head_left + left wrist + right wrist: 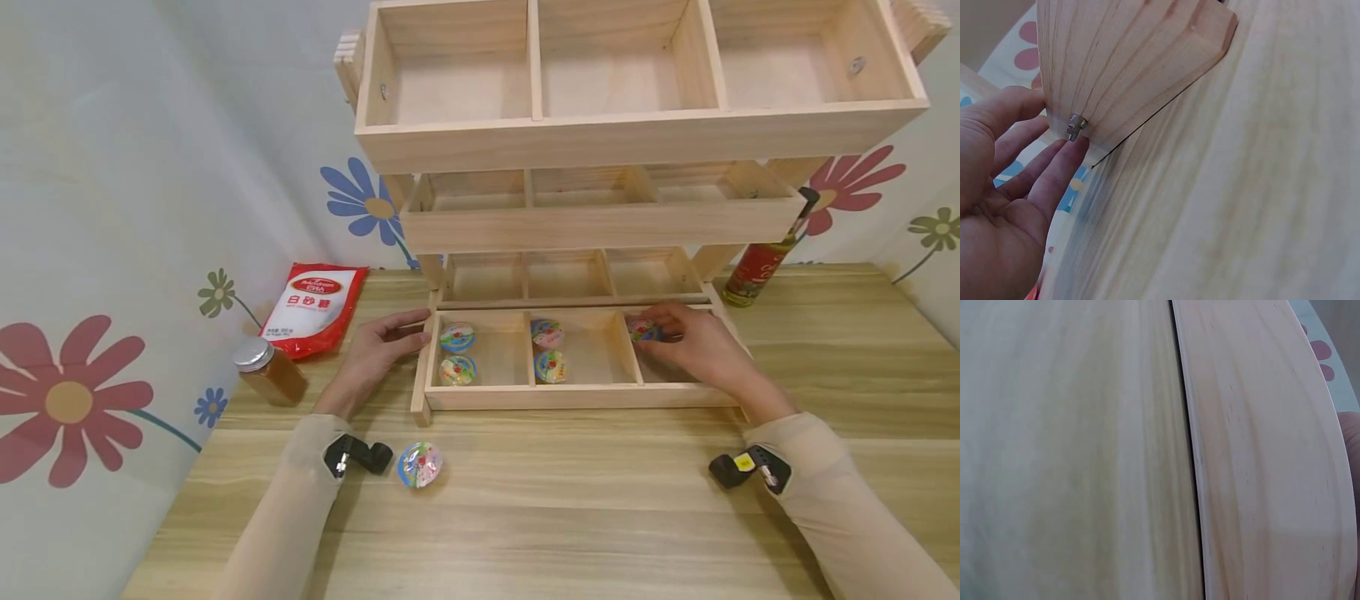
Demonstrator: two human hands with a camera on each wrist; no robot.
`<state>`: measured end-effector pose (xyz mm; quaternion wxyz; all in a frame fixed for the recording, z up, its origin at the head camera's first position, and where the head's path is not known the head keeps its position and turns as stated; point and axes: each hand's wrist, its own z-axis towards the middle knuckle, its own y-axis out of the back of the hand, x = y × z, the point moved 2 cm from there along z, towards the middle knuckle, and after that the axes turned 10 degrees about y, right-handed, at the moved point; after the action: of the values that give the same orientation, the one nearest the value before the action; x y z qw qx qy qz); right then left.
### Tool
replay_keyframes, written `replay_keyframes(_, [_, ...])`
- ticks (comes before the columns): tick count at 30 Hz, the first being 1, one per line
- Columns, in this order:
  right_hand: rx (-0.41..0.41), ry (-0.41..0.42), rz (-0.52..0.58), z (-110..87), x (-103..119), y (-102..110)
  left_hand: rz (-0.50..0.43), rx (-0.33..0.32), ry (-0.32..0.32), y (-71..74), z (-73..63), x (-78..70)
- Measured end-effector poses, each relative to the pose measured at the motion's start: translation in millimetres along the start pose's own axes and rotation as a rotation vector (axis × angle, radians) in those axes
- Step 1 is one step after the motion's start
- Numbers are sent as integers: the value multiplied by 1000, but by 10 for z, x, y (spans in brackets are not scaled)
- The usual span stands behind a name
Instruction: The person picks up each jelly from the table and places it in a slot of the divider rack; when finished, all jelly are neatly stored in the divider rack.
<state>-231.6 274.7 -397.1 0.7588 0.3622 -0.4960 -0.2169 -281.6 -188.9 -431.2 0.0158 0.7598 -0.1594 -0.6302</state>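
Observation:
A wooden tiered rack (600,143) with divided trays stands on the table. My left hand (375,352) rests its fingertips against the rack's left side, near a metal bolt (1076,125) in the left wrist view. Reaching into the bottom tray's right compartment, my right hand (701,346) pinches a small jelly cup (642,328) with a printed lid, partly hidden by the fingers. Two similar cups (458,370) sit in the left compartment and two more (551,367) in the middle one. Another jelly cup (420,465) lies on the table in front of the rack.
Left of the rack are a red and white sugar bag (311,304) and a jar (272,372) with a silver lid. A dark-capped bottle (759,267) stands at the back right. The rack's upper trays overhang the bottom one. Flower-print curtain (90,208) surrounds the table.

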Motion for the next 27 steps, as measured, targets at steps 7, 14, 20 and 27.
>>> replay_keyframes(7, [10, -1, -1, -5, 14, 3, -3, 1, -1, 1, -5, -6])
replay_keyframes(14, [24, -6, 9, -5, 12, 7, -3, 0, -3, 4, -8, -11])
replay_keyframes(20, [18, 3, 8, -20, -7, 43, -6, 1, -8, 4, 3, -3])
replay_keyframes(27, [-2, 33, 22, -31, 44, 144, -12, 0, -13, -4, 6, -5])
